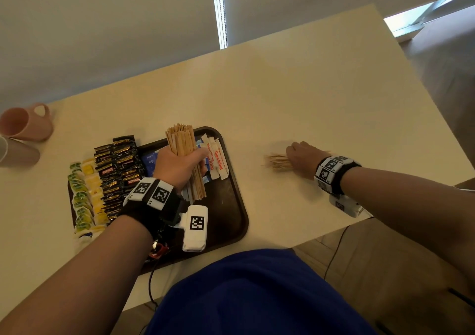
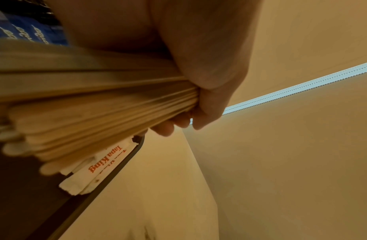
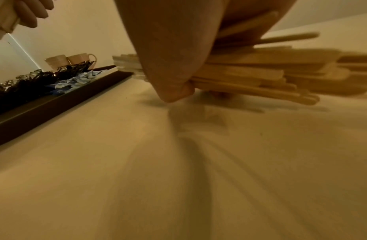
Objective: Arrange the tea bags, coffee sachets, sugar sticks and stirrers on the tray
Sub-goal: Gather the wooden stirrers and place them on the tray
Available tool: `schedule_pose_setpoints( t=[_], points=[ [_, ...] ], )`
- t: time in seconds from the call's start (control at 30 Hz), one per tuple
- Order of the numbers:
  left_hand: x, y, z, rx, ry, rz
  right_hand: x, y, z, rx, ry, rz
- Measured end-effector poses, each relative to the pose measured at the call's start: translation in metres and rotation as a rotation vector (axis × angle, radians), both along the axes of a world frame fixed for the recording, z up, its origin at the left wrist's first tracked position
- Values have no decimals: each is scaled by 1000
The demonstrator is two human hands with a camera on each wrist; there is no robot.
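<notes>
A thick bundle of wooden stirrers (image 1: 184,155) stands nearly upright over the dark tray (image 1: 231,221), its lower ends close to the tray floor. The left hand (image 1: 177,166) is wrapped tight round its middle, probably to keep the sticks squared up until they can be laid down together. Just behind it lie white sugar sticks (image 1: 216,156) against the tray's far right rim, with blue sachets (image 1: 149,161) beside them, then rows of black coffee sachets (image 1: 118,170) and yellow-green tea bags (image 1: 86,193) towards the left edge, so the bare right part of the tray looks kept for the stirrers. Well apart on the desk (image 1: 308,98), the right hand (image 1: 302,158) closes over a loose heap of stirrers (image 1: 277,162), thumb tucked under them, apparently gathering the rest. Two pink mugs (image 1: 25,124) stand at the far left.
</notes>
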State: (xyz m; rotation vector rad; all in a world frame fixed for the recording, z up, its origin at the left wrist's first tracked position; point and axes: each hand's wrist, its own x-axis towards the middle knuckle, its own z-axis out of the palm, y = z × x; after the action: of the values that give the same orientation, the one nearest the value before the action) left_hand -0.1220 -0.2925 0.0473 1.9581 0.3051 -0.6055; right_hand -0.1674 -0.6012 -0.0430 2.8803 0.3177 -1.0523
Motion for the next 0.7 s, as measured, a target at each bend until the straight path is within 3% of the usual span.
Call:
schedule_pose_setpoints(
  t=[0.2, 0.33, 0.5, 0.7],
  points=[
    [0, 3, 2, -22, 7, 2, 14, 0, 25, 43, 6, -137],
    [0, 14, 7, -42, -8, 29, 25, 19, 42, 123, -81, -136],
    [0, 47, 21, -46, -65, 67, 28, 93, 56, 389, -93, -163],
    [1, 104, 39, -28, -167, 158, 13, 187, 53, 746, -62, -352]
  ],
)
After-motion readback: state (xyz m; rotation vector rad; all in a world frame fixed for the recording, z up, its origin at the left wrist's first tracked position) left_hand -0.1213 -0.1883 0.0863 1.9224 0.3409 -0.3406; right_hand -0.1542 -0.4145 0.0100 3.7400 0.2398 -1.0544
